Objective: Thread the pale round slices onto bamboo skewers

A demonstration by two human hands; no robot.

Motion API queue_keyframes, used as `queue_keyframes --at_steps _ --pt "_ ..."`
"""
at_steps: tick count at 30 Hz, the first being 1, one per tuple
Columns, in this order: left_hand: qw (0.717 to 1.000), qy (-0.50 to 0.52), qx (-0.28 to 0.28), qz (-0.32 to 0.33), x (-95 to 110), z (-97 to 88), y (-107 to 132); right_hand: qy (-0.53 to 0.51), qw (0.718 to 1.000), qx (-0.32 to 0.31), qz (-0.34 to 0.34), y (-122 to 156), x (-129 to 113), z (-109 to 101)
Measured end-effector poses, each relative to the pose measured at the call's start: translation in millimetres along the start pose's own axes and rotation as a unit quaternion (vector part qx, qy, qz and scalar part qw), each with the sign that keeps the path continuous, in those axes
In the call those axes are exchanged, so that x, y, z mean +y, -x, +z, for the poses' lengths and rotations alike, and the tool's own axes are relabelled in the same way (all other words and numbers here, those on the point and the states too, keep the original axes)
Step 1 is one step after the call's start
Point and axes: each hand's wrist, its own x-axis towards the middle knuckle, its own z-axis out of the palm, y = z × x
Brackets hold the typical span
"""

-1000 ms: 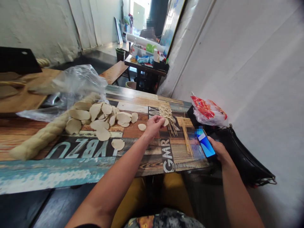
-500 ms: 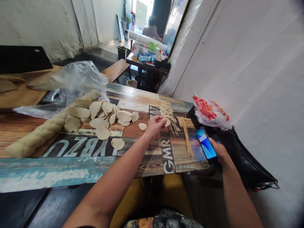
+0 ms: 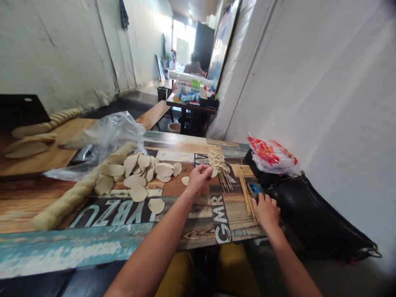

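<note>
My left hand (image 3: pixel 200 179) is closed, thumb and fingertips pinching a thin beige dough slice (image 3: pixel 214 173). Just beyond it lie skewers threaded with similar slices (image 3: pixel 218 159), their bare sticks pointing toward me. A loose slice (image 3: pixel 185 180) sits left of that hand, partly covered by it. My right hand (image 3: pixel 267 211) has its fingers curled over the near end of a phone (image 3: pixel 255 189), which is face down with its camera lenses showing. Thin bamboo skewers (image 3: pixel 244 185) lie immediately left of the phone.
A heap of dough slices (image 3: pixel 139 167) and a long twisted dough roll (image 3: pixel 71 198) lie left, near a clear plastic bag (image 3: pixel 119 128) and wooden board (image 3: pixel 71 128). To the right are a red-and-clear package (image 3: pixel 272 152) and black bag (image 3: pixel 321 214). A person (image 3: pixel 194 68) sits far back.
My right hand has turned the phone from screen up to face down and moved it left, beside the bamboo skewers. My left hand still pinches the dough slice. The view has tilted up.
</note>
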Motion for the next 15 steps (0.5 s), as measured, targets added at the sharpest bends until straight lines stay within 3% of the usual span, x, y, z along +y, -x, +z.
queue_keyframes --at_steps 5,8,15 --pt "1.0 -0.007 0.01 0.011 -1.2 -0.7 -1.7 -0.043 0.998 0.018 -0.042 -26.8 -1.5 -9.4" --pt "1.0 -0.007 0.014 0.007 -1.1 0.1 -0.6 -0.098 0.993 -0.017 -0.064 -59.8 -13.4 -18.4" --pt "1.0 -0.005 0.017 -0.004 -0.7 0.4 1.0 -0.159 0.981 -0.113 -0.015 -126.1 -37.6 -22.7"
